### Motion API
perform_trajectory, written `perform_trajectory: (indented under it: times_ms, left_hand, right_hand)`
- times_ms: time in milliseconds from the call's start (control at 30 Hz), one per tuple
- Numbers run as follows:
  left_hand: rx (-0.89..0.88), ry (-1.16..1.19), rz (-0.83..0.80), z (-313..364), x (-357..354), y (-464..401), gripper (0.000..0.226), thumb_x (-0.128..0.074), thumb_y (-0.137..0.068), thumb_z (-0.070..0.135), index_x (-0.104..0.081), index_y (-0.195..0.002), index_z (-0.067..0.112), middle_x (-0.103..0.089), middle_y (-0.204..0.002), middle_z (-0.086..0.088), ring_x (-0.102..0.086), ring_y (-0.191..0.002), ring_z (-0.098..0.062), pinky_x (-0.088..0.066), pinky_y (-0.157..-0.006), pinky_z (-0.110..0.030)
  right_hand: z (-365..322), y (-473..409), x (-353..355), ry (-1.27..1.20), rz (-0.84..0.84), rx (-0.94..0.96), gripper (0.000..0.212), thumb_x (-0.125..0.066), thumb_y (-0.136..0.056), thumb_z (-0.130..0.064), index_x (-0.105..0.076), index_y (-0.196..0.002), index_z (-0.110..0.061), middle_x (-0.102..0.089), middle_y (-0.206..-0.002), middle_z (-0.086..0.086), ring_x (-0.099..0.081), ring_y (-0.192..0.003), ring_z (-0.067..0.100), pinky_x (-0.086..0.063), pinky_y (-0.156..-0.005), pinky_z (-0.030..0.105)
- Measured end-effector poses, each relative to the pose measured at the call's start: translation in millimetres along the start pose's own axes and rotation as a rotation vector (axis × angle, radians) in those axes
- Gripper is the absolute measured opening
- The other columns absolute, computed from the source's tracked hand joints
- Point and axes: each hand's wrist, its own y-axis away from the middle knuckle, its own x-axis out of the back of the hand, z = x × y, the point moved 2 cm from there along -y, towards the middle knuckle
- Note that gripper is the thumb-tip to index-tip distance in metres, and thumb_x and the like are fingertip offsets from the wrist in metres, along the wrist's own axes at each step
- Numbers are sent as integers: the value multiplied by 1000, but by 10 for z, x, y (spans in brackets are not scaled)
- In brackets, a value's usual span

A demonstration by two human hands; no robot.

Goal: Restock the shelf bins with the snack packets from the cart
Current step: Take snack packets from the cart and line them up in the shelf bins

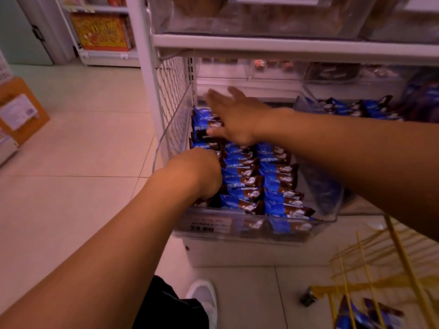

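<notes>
Blue-and-brown foil snack packets [247,179] sit in rows in the clear plastic shelf bin [249,231], left end of the bottom shelf. Mid-restock: left hand [199,172] curled among front-left packets, grip hidden; right hand [230,115] flat, fingers straight, over the back row. More packets [356,317] wait in the yellow wire cart [403,269]; next, probably fetch those.
</notes>
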Motion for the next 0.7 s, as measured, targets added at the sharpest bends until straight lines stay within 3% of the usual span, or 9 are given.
perform_trajectory:
  times_ms: [67, 133, 200, 300, 367, 433, 533, 600, 700]
  left_hand:
    - [-9, 77, 167, 3, 33, 54, 16, -53, -94, 23, -57, -107, 14, -63, -117, -16, -59, -96, -31, -48, -85, -40]
    - [-99, 133, 459, 85, 93, 151, 24, -48, -97, 31, -62, -97, 12, -67, -100, -18, -62, -90, -38, -49, -76, -40]
    - [-326, 237, 777, 336, 138, 396, 31, -48, -99, 35, -64, -84, 12, -64, -74, -11, -61, -73, -34, -41, -64, -37]
    - [-735, 415, 963, 929, 144, 855, 29, -53, -98, 29, -65, -78, 12, -60, -66, -3, -56, -63, -24, -38, -61, -36]
    - [-1045, 386, 811, 1435, 87, 1046, 22, -54, -95, 31, -66, -84, 15, -64, -74, -2, -57, -68, -21, -43, -63, -35]
    - [-1230, 161, 481, 2006, -8, 1098, 26, -53, -91, 43, -65, -94, 20, -67, -84, 0, -62, -78, -23, -49, -68, -36]
    - [-1078, -437, -18, 2838, -351, 1003, 49, -59, -85, 63, -66, -101, 18, -65, -92, -2, -60, -85, -26, -49, -72, -35]
    - [-901, -758, -328, 3190, -743, 931, 57, -62, -80, 69, -61, -91, 12, -54, -79, -1, -56, -77, -24, -49, -77, -38]
    - [-801, -1048, -613, 3324, -1416, 814, 69, -56, -83, 71, -61, -118, 12, -47, -75, 1, -51, -76, -21, -45, -89, -38]
  right_hand:
    - [72, 363, 239, -41, 63, 9, 80, -40, -100, -57, -2, -160, -22, 5, -167, 0, 1, -153, 28, -10, -124, 46]
    - [176, 961, 454, 12, 228, 87, 65, -41, -101, -51, -29, -155, -15, -21, -164, 10, -20, -150, 28, -20, -121, 41]
    - [304, 1759, 557, 35, 414, 153, 44, -44, -101, -43, -61, -126, -12, -59, -133, 15, -54, -123, 30, -42, -101, 39]
    - [577, 2969, 478, -20, 422, 55, 38, -49, -100, -35, -68, -80, -10, -65, -72, 9, -59, -65, 24, -40, -62, 36]
    - [792, 3511, 280, -61, 205, -49, 43, -51, -99, -39, -67, -70, -11, -61, -60, 5, -56, -53, 20, -41, -55, 37]
    - [999, 3796, -56, -111, -250, -178, 37, -57, -94, -51, -71, -89, -17, -69, -79, -1, -60, -62, 11, -46, -61, 27]
    - [1134, 3997, -702, -272, -1051, -419, 88, -71, -79, -60, -35, -151, -23, -51, -144, 0, -58, -113, 14, -46, -93, 23]
    - [1065, 4022, -1122, -391, -1260, -515, 109, -71, -77, -64, -12, -159, -20, -29, -160, 5, -46, -135, 28, -46, -106, 43]
    - [862, 4028, -1600, -346, -1405, -515, 103, -56, -80, -77, -27, -155, -13, -29, -159, 9, -47, -131, 36, -51, -96, 51]
